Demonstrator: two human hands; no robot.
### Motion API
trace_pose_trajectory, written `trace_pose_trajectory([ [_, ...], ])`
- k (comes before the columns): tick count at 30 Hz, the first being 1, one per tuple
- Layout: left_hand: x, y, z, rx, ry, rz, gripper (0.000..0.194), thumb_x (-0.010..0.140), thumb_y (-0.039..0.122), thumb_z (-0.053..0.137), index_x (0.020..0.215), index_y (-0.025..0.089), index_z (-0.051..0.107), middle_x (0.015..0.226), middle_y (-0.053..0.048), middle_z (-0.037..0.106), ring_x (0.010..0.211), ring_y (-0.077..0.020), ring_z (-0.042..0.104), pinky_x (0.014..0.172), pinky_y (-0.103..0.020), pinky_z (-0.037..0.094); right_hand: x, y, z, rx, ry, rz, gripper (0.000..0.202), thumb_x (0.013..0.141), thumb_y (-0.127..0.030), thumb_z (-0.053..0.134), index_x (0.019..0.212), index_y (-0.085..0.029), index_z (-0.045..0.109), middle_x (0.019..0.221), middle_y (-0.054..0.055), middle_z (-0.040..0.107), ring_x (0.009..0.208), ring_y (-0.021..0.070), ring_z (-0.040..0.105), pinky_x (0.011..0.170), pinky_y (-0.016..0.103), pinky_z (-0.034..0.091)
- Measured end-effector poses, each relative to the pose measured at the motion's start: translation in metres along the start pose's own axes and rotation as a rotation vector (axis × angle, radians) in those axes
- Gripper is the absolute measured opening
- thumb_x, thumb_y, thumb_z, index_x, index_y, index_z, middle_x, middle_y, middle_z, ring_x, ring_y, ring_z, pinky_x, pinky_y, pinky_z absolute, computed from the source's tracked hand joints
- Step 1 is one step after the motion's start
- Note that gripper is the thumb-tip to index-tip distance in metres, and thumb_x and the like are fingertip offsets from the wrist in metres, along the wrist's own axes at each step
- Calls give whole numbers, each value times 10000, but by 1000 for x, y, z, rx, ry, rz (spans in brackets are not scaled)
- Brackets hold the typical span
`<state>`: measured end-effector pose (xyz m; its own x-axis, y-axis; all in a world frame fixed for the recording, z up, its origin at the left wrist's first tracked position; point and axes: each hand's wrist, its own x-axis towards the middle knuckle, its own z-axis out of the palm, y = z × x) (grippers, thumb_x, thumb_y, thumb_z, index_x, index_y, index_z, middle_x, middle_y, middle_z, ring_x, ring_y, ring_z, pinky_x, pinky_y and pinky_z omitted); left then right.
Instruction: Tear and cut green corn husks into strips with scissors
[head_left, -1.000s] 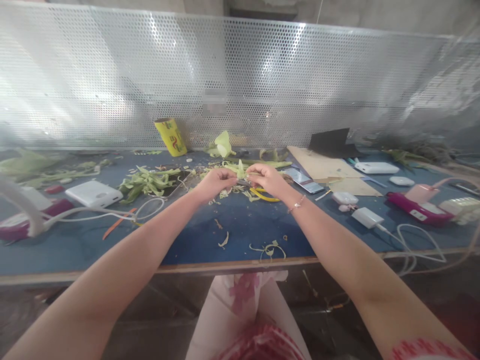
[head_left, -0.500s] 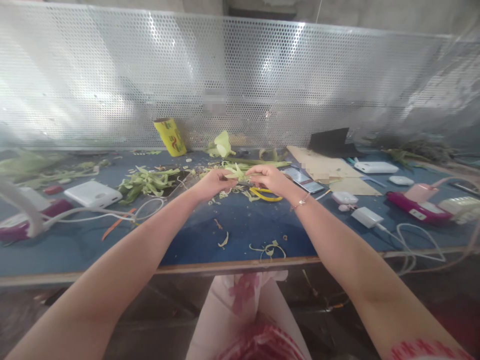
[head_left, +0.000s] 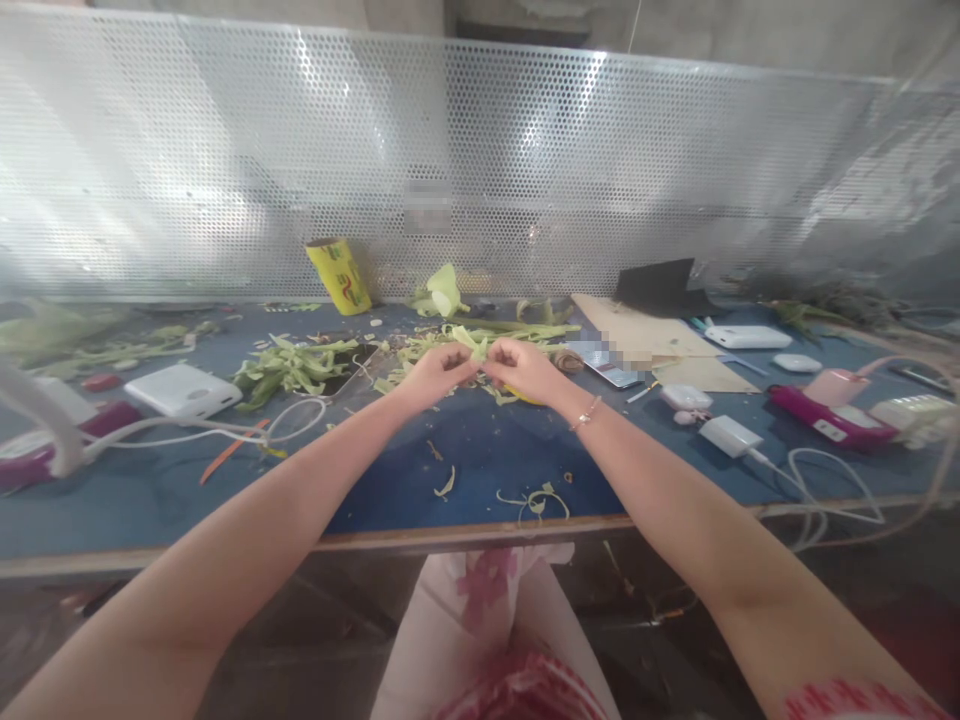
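A pale green leafy plant piece point(head_left: 471, 341) is held up over the middle of the table. My left hand point(head_left: 437, 371) pinches it from the left, fingers closed. From the other side my right hand point(head_left: 525, 370) grips it between thumb and fingertips, and the two hands nearly touch. A yellow looped handle point(head_left: 517, 394) lies under the right hand, mostly covered. Behind the hands are long green stalks point(head_left: 525, 328) and a pale leaf point(head_left: 444, 290). To the left sits a heap of green leafy pieces point(head_left: 292, 368).
A yellow tube point(head_left: 340, 275) leans by the perforated metal panel point(head_left: 510, 150). Phone point(head_left: 607, 362), cardboard point(head_left: 637, 325), white adapter point(head_left: 731, 436) and purple power strip point(head_left: 832, 415) lie right. A white power bank point(head_left: 184, 388) with cables sits left. Peel scraps point(head_left: 536, 502) lie near the front edge.
My hands have come closer together and risen slightly around the green plant piece. The right hand moved left, covering more of the yellow handle.
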<state>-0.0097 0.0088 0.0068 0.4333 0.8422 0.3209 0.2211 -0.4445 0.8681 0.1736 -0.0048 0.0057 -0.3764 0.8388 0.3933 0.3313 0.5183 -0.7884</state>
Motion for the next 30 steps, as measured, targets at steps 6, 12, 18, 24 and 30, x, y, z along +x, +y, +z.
trace_pose_trajectory([
  [6, -1, -1, 8, -288, 4, -84, 295, 717, 402, 651, 666, 149, 508, 596, 12, 567, 575, -85, 532, 618, -239, 436, 0, -2, 7, -135, 129, -17, 203, 755, -357, 571, 701, -201, 454, 583, -33, 516, 526, 111, 476, 524, 245, 347],
  [12, -6, 7, 17, -552, 1, -147, 252, 794, 265, 581, 663, 171, 387, 497, 78, 360, 442, -46, 358, 501, -191, 343, -1, -6, 8, -114, 129, 46, 288, 734, -434, 602, 641, -190, 479, 504, -47, 450, 477, 97, 419, 489, 238, 311],
  [18, -9, 16, 15, -646, -60, -227, 256, 815, 236, 530, 674, 188, 321, 531, 78, 267, 439, -53, 296, 477, -186, 314, 6, 7, 9, 269, 129, 196, 432, 732, -609, 545, 649, -196, 448, 567, -37, 429, 497, 90, 421, 483, 237, 355],
  [24, -10, 12, 17, -560, -97, -225, 315, 790, 299, 577, 659, 189, 312, 531, 84, 241, 433, -45, 258, 470, -185, 307, 9, 15, 12, 277, 187, 61, 350, 756, -530, 565, 695, -204, 455, 574, -66, 371, 501, 73, 344, 492, 220, 309],
  [30, -7, 12, 19, -411, -56, -254, 343, 800, 352, 578, 636, 184, 329, 493, 91, 239, 412, -34, 228, 440, -178, 265, 7, 7, 9, 88, 312, 101, 227, 782, -415, 538, 712, -202, 499, 568, -43, 470, 481, 90, 376, 490, 238, 294],
])
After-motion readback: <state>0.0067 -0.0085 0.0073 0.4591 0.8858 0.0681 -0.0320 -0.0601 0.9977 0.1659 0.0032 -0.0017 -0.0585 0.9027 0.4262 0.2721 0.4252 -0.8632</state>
